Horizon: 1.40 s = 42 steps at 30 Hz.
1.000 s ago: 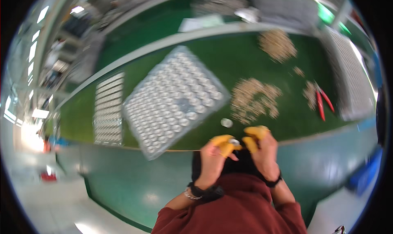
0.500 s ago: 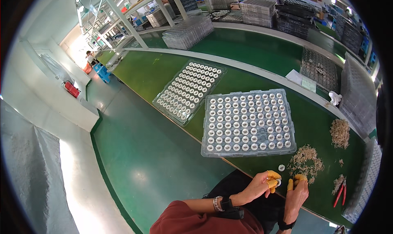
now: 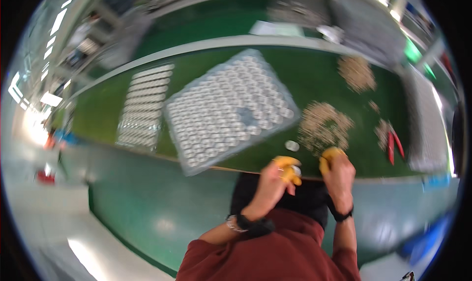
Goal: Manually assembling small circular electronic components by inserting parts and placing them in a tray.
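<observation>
My left hand (image 3: pixel 268 186), with yellow finger covers, is closed around a small round white piece (image 3: pixel 296 171) at the bench's near edge. Its fingers partly hide the piece. To the right, my right hand (image 3: pixel 339 177) reaches the near side of a loose pile of tiny tan parts (image 3: pixel 313 120), yellow-covered fingertips pressed together. Whatever is between those fingertips is too small and blurred to make out. Another round white piece (image 3: pixel 292 145) lies on the green bench, between the pile and a clear plastic tray (image 3: pixel 247 117) holding rows of similar round pieces.
A second filled tray (image 3: pixel 139 146) lies farther left. Beyond the near pile is another heap of tan parts (image 3: pixel 356 73). Red-handled pliers (image 3: pixel 392 146) rest at right beside a small cluster of parts (image 3: pixel 381 133). Stacked trays (image 3: pixel 427 119) stand at the right end.
The whole view has swung and is blurred, so the bench runs more level across it. My left hand still holds the round piece; my right hand stays by the near pile.
</observation>
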Tool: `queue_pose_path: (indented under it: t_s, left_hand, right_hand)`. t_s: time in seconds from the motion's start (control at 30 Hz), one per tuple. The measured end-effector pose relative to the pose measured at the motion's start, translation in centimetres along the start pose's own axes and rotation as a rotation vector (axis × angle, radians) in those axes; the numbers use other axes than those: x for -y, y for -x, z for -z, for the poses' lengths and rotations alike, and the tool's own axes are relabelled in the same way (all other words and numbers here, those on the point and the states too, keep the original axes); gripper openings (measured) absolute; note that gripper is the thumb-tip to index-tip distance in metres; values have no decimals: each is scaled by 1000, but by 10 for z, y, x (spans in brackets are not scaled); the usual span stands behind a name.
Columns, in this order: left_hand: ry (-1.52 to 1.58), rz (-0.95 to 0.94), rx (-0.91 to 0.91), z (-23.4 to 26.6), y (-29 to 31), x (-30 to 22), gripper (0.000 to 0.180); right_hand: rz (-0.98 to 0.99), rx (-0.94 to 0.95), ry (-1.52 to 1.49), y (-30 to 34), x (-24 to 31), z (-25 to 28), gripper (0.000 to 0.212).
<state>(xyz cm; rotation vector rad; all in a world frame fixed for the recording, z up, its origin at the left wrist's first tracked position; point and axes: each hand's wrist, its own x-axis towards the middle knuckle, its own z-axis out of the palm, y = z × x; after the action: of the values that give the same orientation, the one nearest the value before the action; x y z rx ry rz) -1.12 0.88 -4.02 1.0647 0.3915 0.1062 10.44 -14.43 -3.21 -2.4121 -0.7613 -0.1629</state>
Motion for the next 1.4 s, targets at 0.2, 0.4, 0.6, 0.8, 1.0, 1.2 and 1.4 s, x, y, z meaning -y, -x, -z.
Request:
queue_pose_path:
  t_s: [0.2,0.4,0.6,0.8,1.0,1.2,1.4]
  left_hand:
    - [5,-10,19,-3,-6,-5,23]
    - [-69,-26,19,-11,-3,-4,23]
    - [-53,-1,-2,-10,-1,8,22]
    - [-24,2,17,-7,-3,8,17]
    - [-26,31,-18,-4,-4,-2,19]
    - [-37,23,10,-5,-8,2,17]
    - [-6,46,-6,-8,-5,0,18]
  right_hand:
    - [-172,-46,-175,5,-11,10,12]
    - [-11,-68,-74,3,-8,6,17]
    - [59,-73,-2,2,-1,-8,13]
    - [-67,-49,-268,3,2,2,16]
    - [-22,-115,-242,2,-9,9,17]
    - [-125,-147,-222,11,-16,19,17]
    - [-88,-136,-130,17,-18,14,16]
